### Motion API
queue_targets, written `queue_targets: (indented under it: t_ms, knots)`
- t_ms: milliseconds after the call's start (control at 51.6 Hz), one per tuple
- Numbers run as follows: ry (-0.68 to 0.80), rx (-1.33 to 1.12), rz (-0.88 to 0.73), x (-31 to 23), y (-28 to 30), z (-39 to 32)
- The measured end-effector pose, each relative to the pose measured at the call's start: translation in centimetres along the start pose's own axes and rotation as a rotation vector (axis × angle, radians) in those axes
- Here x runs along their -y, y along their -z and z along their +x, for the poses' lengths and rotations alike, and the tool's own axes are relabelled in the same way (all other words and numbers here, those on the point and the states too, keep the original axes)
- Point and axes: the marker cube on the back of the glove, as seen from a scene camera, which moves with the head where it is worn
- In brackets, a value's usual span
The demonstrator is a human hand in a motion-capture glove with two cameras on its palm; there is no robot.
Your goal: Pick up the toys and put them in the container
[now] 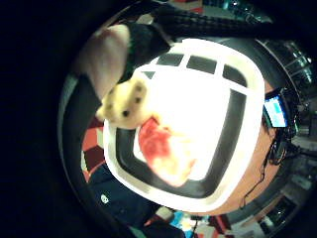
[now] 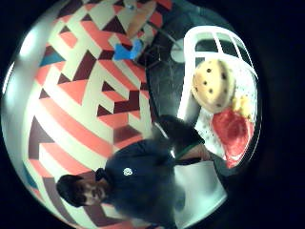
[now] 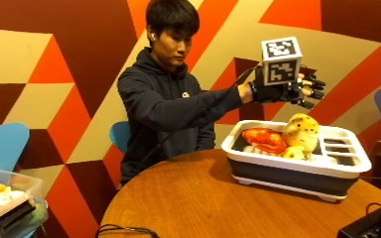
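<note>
Black-gloved hand (image 3: 289, 91), yellow black-spotted toy (image 3: 300, 130), red-orange toy (image 3: 264, 140), white-rimmed dark container (image 3: 296, 171), brown table (image 3: 197, 198).

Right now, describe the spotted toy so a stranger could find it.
On the round wooden table stands a white-rimmed container. Inside it, beside a red toy, sits the spotted toy: pale yellow with dark dots, directly under the gloved right hand.

Smooth wooden table (image 3: 197, 198), plastic container (image 3: 296, 171)
</note>
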Motion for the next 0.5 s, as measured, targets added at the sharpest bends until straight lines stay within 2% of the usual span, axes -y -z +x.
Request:
queue_targets:
  t_ms: [116, 194, 387, 504]
  knots:
    - [-0.027, 0.01, 0.192, -2.3, 5.1, 1.2]
    - [-0.055, -0.008, 0.262, -4.7, 8.5, 2.4]
    - [-0.092, -0.153, 0.312, -12.2, 12.6, 4.8]
    - [-0.102, -0.177, 0.313, -13.1, 12.9, 5.3]
